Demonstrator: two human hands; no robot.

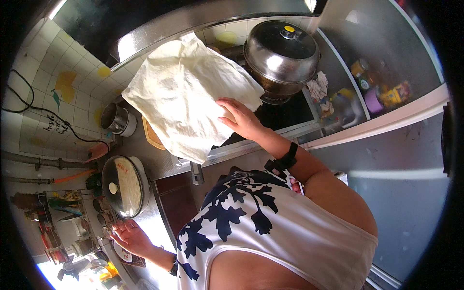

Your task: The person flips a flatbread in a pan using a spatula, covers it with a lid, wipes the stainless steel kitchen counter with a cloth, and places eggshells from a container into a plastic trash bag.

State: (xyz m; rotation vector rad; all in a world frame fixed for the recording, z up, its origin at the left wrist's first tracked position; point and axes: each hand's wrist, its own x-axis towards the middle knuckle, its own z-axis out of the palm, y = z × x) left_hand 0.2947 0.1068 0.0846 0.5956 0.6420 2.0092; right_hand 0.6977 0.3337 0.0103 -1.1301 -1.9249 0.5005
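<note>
My right hand [237, 117] rests on the near right part of a cream cloth [174, 94], with thumb and fingers apart. The cloth is draped over something whose shape is hidden; the edge of a wooden or wicker piece [154, 135] shows under its left side. Down at the left, my left hand [131, 237] is raised beside a rack, fingers bent. Its fingertips are close to a small round container [106, 231], and whether they touch it is unclear. Nearest to that hand on the counter is a round pan or electric cooker [123, 186] with a glass lid.
A large lidded steel pot [281, 54] stands on the stove [288, 112] at the right. Small pots [116, 119] sit by the tiled wall. A spice rack [61, 224] is at the left. A range hood [210, 25] spans the top, and a frosted glass panel [384, 58] is at right.
</note>
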